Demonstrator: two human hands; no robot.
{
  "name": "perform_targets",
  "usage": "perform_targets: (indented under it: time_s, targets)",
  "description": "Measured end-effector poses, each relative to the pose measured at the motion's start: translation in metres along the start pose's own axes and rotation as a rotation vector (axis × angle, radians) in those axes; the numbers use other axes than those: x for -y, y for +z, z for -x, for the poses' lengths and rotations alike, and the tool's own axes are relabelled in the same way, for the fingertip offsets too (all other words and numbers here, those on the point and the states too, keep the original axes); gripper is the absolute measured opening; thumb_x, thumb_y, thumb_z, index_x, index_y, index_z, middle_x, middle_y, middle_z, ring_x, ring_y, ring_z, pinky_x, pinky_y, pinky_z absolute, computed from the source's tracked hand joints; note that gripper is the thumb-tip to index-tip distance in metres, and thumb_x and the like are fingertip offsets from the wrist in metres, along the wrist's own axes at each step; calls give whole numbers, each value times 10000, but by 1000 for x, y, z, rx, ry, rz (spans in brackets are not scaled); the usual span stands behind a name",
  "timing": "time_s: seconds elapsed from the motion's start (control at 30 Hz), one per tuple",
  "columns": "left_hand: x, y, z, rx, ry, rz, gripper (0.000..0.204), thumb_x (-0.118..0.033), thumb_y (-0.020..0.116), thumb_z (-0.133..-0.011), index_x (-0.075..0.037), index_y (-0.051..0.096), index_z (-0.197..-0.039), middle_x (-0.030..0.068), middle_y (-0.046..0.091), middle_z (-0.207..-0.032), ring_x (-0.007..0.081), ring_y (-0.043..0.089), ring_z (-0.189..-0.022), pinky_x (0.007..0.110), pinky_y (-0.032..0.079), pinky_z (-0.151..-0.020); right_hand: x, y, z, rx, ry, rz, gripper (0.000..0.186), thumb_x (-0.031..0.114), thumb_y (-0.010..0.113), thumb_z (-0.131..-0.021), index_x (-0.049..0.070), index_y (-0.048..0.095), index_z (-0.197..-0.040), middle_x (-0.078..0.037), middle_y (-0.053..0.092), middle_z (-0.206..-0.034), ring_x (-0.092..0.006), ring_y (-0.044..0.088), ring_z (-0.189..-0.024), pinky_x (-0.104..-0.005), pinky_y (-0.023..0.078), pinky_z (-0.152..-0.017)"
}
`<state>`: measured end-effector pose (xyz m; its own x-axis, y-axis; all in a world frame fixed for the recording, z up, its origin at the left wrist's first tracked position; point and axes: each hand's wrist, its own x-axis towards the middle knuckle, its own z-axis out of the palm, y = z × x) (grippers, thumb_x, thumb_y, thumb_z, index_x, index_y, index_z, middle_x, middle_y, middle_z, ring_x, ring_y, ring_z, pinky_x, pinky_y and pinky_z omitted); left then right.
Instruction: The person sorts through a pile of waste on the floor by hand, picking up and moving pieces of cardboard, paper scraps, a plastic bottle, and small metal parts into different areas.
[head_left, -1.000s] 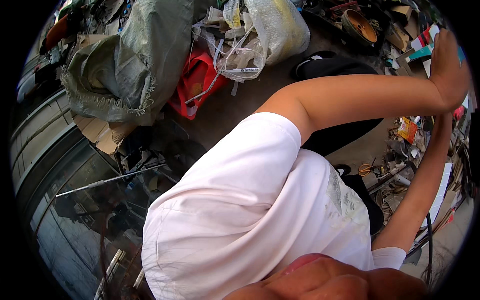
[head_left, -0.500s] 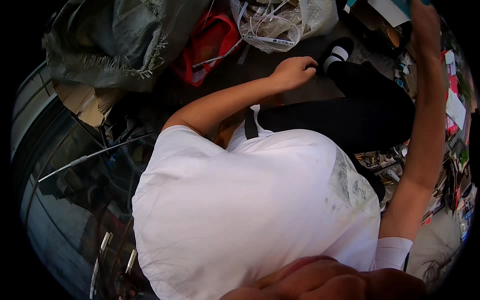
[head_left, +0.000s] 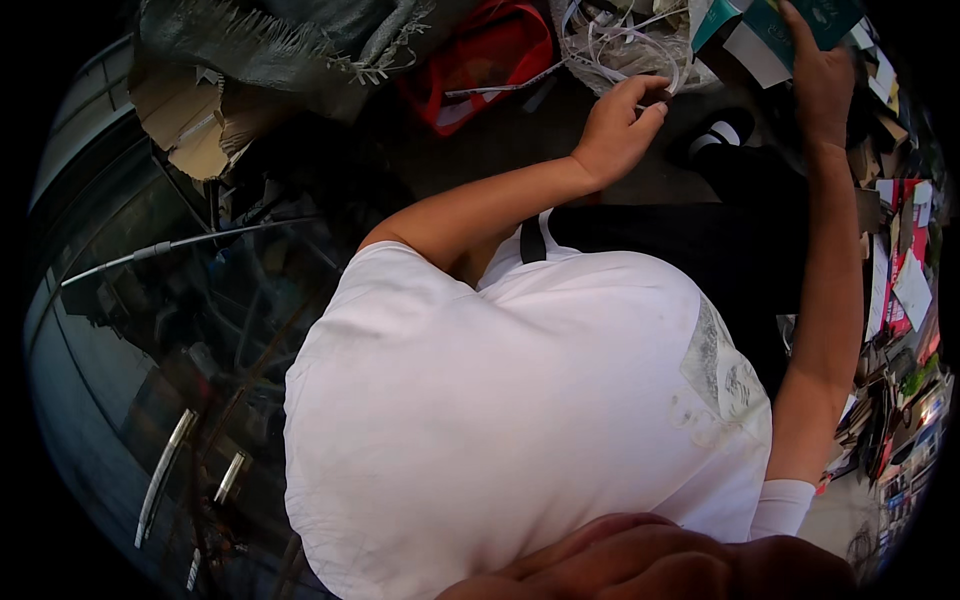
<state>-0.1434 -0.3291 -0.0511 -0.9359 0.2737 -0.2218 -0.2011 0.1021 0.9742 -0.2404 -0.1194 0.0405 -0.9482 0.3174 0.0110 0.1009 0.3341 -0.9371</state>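
Up at the top right, my right hand (head_left: 825, 85) grips a teal cardboard box (head_left: 780, 28) with whitish flaps hanging loose. Its index finger lies along the teal face; the thumb is hidden. My left hand (head_left: 620, 130) is raised near the top centre with fingers bent. A gap shows between its thumb and index finger, and I see nothing held there. Just beyond its fingertips are white plastic straps (head_left: 640, 35) in a pale sack (head_left: 700, 75).
A red bag (head_left: 490, 60) lies left of the straps, and a frayed grey-green woven sack (head_left: 270, 40) sits farther left above torn brown cardboard (head_left: 190, 115). Mixed paper and cardboard scraps (head_left: 905, 270) are heaped along my right side. A thin metal rod (head_left: 160, 248) lies at left.
My left hand has lifted toward the straps and its thumb has parted from the index finger. The right hand has brought the teal box inward, so more of it shows.
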Motion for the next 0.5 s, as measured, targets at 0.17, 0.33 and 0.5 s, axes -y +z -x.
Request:
perform_targets:
  time_s: [0.17,0.33,0.5]
  targets:
    - [-23,-10,4,-448,398,-341,401,-140,623,-891,-7,530,-1258,74,632,-1067,173,608,-984,281,479,-870,-14,16,12,137,-38,137,266,262,620,-928,101,658,-1136,-30,663,-827,-92,608,-724,-274,477,-701]
    - [-39,-39,2,-422,401,-249,623,-188,647,-841,41,370,-1349,206,479,-1264,322,468,-1199,392,365,-1023,-9,38,21,311,-33,-32,369,358,666,-898,55,677,-1109,-37,694,-957,-108,647,-871,-254,486,-794]
    - [-49,-66,3,-296,259,252,479,-159,684,-851,42,491,-1241,119,630,-1094,190,617,-996,299,495,-865,0,67,39,480,-30,-163,323,303,686,-891,49,670,-1090,-20,690,-995,-93,639,-903,-247,489,-797]
